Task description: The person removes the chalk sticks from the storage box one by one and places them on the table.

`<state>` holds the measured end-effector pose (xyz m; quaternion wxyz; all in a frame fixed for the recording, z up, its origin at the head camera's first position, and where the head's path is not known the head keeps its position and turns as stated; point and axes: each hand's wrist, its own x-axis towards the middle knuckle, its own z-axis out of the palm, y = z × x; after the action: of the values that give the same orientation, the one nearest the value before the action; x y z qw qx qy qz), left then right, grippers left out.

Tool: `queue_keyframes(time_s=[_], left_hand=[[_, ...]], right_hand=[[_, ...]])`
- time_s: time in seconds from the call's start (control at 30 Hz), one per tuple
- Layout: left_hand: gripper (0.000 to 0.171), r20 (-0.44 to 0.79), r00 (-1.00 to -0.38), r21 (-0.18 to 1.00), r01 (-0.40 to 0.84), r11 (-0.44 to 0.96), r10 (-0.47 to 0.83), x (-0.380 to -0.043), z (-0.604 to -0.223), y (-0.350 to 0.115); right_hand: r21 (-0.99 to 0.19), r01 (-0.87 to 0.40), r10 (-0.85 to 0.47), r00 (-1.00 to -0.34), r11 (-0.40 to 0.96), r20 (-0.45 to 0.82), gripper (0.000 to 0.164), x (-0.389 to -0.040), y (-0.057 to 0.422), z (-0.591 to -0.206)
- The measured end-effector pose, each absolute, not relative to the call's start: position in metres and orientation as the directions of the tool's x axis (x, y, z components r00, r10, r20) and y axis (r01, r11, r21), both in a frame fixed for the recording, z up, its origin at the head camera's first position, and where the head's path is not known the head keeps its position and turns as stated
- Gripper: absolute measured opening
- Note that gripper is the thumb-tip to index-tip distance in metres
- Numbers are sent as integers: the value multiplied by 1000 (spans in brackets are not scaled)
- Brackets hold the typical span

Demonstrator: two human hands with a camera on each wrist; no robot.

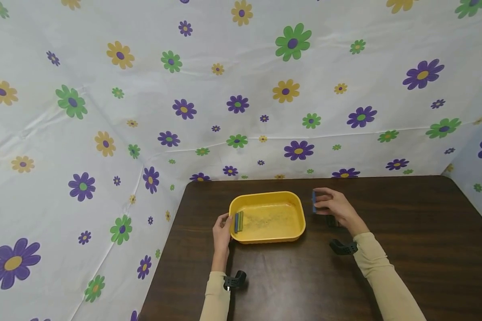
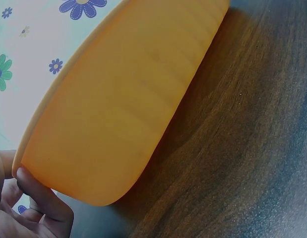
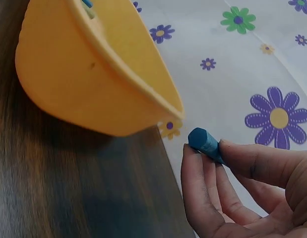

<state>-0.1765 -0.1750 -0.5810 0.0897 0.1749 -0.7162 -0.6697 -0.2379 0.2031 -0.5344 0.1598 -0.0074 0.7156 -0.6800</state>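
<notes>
A yellow plastic tray (image 1: 270, 240) rests on the dark table. At its left end my left hand (image 1: 222, 232) grips the rim, with thumb and fingers around the corner (image 2: 44, 206). Inside the tray, along that end, a blue crayon-like stick (image 1: 236, 222) lies beside green ones (image 1: 241, 221). My right hand (image 1: 334, 207) is just beyond the tray's right end. Between thumb and fingertips it pinches another blue crayon-like stick (image 3: 205, 142), whose flat faceted end faces the right wrist camera.
Partly hidden under my right hand, a small dark item (image 1: 332, 221) lies on the wood-grain table (image 1: 417, 240). A white flower-print cloth (image 1: 209, 89) hangs behind the table and at the sides. Each wrist wears a black camera band (image 1: 343, 247).
</notes>
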Motion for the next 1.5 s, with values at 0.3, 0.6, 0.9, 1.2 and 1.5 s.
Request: queue_keyframes(time_s=[0.3, 0.6, 0.9, 1.2, 1.5], left_hand=[[32, -109, -921, 990, -134, 43, -374, -175, -580, -174], [30, -114, -918, 989, -141, 44, -380, -176, -578, -174], [30, -120, -916, 988, -150, 47, -383, -176, -577, -173], [31, -120, -912, 988, -150, 47, -392, -175, -578, -173], [29, -120, -910, 987, -152, 50, -397, -176, -577, -173]], right_hand=[[-970, 214, -216, -948, 114, -235, 65, -232, 224, -542], [-972, 205, -210, -951, 119, -226, 65, -227, 246, -547], [-968, 189, -202, -954, 167, -221, 62, -221, 265, -558], [-952, 214, -185, -949, 217, -255, 63, -215, 279, -567], [-934, 202, -161, -953, 296, -258, 62, -215, 286, -574]])
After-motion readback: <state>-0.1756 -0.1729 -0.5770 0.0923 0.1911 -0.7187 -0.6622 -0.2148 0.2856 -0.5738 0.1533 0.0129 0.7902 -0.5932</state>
